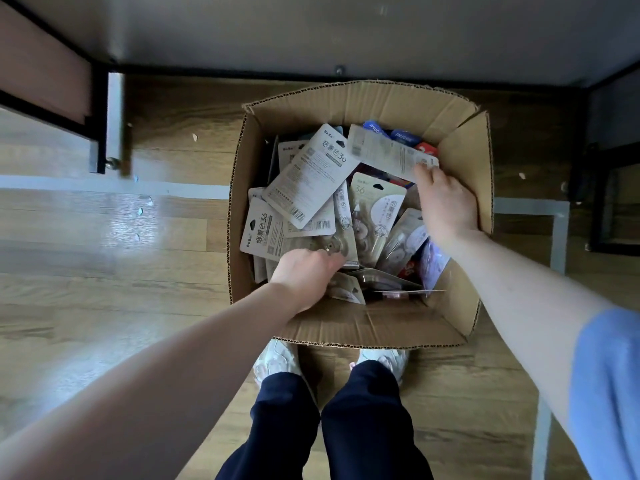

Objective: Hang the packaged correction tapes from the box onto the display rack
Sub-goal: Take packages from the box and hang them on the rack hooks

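Observation:
An open cardboard box [349, 327] stands on the floor, filled with several carded correction tape packs [313, 174] lying loose and overlapping. My right hand [446, 206] reaches into the far right of the box and pinches one pack [388, 152] by its edge, lifted above the pile. My left hand [304, 275] is down in the near left of the box, fingers curled onto a pack with a clear blister [332, 249]. The display rack is out of view.
The box sits on wooden flooring [104, 289] in front of my feet in white shoes [277, 358]. Dark metal frame legs [100, 126] stand at the left and a dark frame [602, 202] at the right. A grey wall [311, 29] runs behind.

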Available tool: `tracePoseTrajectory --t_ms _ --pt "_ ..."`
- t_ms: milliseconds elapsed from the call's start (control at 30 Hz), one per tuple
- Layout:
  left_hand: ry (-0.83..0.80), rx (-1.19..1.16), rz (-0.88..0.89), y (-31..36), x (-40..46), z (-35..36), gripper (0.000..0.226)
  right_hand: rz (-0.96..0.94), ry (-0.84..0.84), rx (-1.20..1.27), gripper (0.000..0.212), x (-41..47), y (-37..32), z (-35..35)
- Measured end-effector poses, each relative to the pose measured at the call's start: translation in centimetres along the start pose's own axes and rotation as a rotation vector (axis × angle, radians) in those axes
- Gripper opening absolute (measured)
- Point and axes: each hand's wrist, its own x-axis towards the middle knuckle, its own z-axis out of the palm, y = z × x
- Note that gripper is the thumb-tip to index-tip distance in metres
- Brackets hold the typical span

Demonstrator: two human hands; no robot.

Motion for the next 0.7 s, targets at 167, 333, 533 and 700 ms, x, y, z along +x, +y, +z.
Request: tracePoseTrajectory --t_ms 167,333,533,700 --pt "0.061 -0.071 -0.053 -1.1 -1.9 -1.4 0.04 0.118 0.075 0.155 0.026 -0.5 0.0 -3.3" --pt "0.092 -0.153 -0.156 -2.7 -3.5 -4.0 0.021 0.22 0.147 0.34 0.016 -1.6 0.2 -6.2" --pt "0.222 -0.51 -0.238 -3.8 -5.9 -8.4 0.019 0.384 0.134 0.568 0.021 -2.8 0.7 -11.1" --pt "0.298 -0.621 -0.223 -3.0 -8.2 -14.0 0.013 0.36 0.137 0.603 0.025 -4.3 1.2 -16.8"
